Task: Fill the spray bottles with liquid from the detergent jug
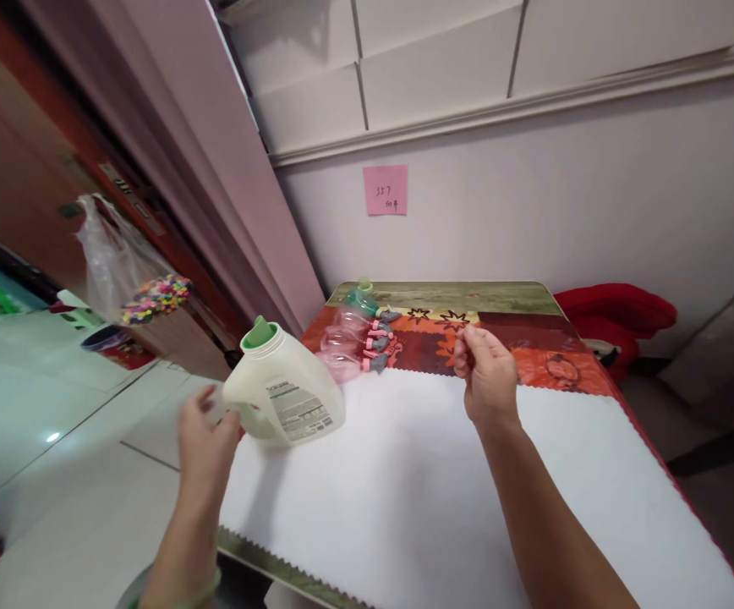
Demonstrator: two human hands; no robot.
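Your left hand (205, 436), fingers parted, is beside the white jug (300, 393); your right hand (491, 379), fingers curled closed, hangs over the worktop (481, 293).

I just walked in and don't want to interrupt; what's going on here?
A person works at a table with two bare hands. The left hand, fingers parted, is beside a pale jug with a green spout; contact is unclear. The right hand is curled over the table, with nothing clearly visible in it. Spray bottles lie beyond the jug.
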